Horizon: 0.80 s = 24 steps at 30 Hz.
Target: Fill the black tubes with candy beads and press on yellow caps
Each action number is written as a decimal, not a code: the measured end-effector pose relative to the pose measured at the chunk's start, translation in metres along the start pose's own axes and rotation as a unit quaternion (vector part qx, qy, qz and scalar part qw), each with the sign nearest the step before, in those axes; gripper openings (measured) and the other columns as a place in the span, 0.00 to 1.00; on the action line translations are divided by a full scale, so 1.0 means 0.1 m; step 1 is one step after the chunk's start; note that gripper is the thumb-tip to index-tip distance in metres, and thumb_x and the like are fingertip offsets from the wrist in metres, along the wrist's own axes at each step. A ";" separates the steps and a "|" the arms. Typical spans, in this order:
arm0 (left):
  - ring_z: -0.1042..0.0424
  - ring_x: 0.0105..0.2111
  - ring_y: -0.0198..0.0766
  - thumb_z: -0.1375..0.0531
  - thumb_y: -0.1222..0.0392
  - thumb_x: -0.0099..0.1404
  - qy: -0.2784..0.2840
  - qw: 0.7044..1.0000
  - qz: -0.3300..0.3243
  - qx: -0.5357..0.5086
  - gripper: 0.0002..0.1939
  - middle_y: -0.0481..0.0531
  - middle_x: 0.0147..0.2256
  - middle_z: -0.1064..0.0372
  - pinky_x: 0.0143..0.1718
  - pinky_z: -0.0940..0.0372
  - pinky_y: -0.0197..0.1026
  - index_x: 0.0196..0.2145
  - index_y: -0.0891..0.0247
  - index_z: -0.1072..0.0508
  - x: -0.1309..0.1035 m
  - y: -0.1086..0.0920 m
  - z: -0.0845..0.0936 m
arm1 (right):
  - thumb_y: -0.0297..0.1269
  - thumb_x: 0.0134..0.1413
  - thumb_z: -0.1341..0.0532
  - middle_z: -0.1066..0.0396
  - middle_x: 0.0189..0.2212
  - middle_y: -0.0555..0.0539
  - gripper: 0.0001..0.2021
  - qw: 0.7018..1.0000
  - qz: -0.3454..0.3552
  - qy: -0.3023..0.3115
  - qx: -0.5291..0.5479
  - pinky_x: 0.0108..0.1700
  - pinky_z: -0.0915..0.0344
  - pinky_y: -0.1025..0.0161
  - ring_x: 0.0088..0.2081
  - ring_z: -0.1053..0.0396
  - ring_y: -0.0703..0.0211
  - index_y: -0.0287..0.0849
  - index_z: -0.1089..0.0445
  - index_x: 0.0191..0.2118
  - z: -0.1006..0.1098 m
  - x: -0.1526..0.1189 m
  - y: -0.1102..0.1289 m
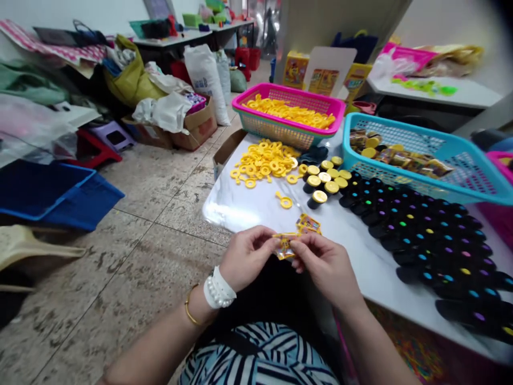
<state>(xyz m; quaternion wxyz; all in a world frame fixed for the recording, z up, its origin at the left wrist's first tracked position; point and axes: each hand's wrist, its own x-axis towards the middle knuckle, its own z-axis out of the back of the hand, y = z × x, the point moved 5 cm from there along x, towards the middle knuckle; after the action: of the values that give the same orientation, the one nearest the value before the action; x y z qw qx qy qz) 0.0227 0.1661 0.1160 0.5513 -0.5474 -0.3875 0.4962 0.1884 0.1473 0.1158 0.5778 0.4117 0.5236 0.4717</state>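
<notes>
Pinching a small shiny yellow printed packet (285, 246) in fingertips of left hand (249, 256) and right hand (325, 266). Holding it at the near edge of the white marbled table (240, 200), nearer than the yellow plastic rings (267, 161).

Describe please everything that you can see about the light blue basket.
The light blue basket looks like plastic, an open, roughly rectangular tub with lattice walls and a smooth rim. It stands upright on the white table, right of the pink-rimmed basket and beyond the rows of black pieces. Inside lie shiny wrapped packets and round yellow tops, filling it partly. Neither the left hand nor the right hand touches it. Its underside is hidden.
</notes>
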 end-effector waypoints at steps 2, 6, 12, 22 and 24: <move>0.32 0.27 0.34 0.38 0.52 0.61 -0.095 0.995 -0.007 -0.020 0.10 0.50 0.30 0.28 0.29 0.36 0.36 0.37 0.60 0.25 -0.11 -0.02 0.11 | 0.49 0.54 0.36 0.31 0.17 0.51 0.15 0.999 0.011 -0.036 -0.010 0.22 0.36 0.68 0.19 0.35 0.65 0.40 0.29 0.29 0.00 0.01 0.00; 0.34 0.23 0.34 0.37 0.50 0.60 -0.143 0.989 0.002 -0.044 0.11 0.51 0.29 0.28 0.25 0.37 0.36 0.35 0.59 0.23 -0.28 0.02 0.09 | 0.47 0.56 0.37 0.30 0.19 0.51 0.13 0.995 0.051 -0.079 -0.021 0.24 0.34 0.67 0.20 0.34 0.64 0.42 0.29 0.30 -0.06 -0.03 0.02; 0.30 0.31 0.38 0.34 0.54 0.58 -0.149 0.987 -0.049 -0.036 0.07 0.52 0.32 0.28 0.33 0.33 0.39 0.34 0.56 0.21 -0.25 0.05 0.02 | 0.41 0.59 0.38 0.29 0.24 0.50 0.08 0.974 0.161 -0.082 -0.140 0.30 0.34 0.64 0.26 0.32 0.61 0.44 0.28 0.32 -0.15 -0.08 0.00; 0.44 0.13 0.28 0.32 0.53 0.53 -0.111 0.978 0.057 -0.167 0.10 0.46 0.17 0.33 0.14 0.50 0.32 0.28 0.61 0.24 -0.05 0.20 0.07 | 0.42 0.58 0.40 0.26 0.26 0.49 0.09 0.914 0.234 -0.090 -0.320 0.28 0.37 0.64 0.24 0.32 0.61 0.45 0.25 0.33 0.15 0.18 0.51; 0.44 0.12 0.26 0.32 0.53 0.53 -0.106 0.972 0.065 -0.199 0.11 0.46 0.18 0.32 0.13 0.52 0.31 0.28 0.62 0.25 -0.03 0.22 0.07 | 0.42 0.57 0.40 0.23 0.32 0.47 0.10 0.896 0.226 -0.089 -0.371 0.30 0.36 0.63 0.26 0.31 0.60 0.45 0.24 0.38 0.24 0.33 0.50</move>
<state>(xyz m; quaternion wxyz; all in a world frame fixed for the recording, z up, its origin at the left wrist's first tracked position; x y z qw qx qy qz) 0.0129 0.1625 0.0953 0.3539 -0.6143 -0.4980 0.4994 0.2071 0.1911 0.1598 0.6107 0.3147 0.1500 0.7110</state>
